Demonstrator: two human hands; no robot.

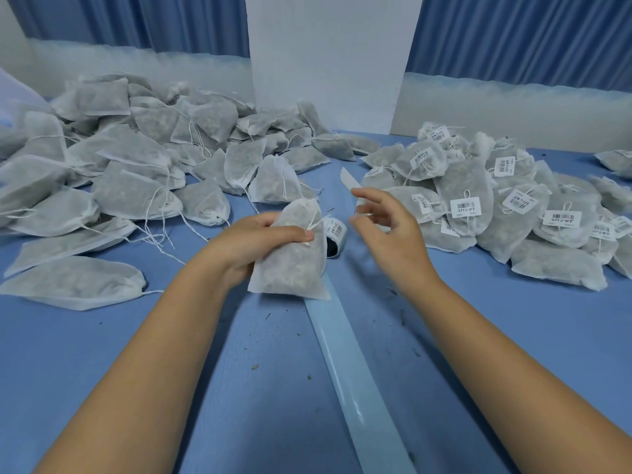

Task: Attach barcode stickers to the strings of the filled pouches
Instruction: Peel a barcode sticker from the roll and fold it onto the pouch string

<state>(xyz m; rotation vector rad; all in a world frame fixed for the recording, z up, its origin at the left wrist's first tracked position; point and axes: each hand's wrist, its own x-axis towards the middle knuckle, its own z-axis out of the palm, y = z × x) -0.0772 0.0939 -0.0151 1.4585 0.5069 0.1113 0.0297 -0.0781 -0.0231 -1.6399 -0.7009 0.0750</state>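
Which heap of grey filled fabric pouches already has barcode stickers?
The right-hand heap, beside the right hand: white barcode stickers show on its pouches. The left heap, like the pouch the left hand grips, shows bare strings.

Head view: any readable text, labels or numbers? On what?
Nothing reads cleanly.
Barcode stickers on the right pile: bars plus a line of characters, too blurred to read.
Sticker roll: dark print, too small to read.
Held pouch and left pile: no print visible.
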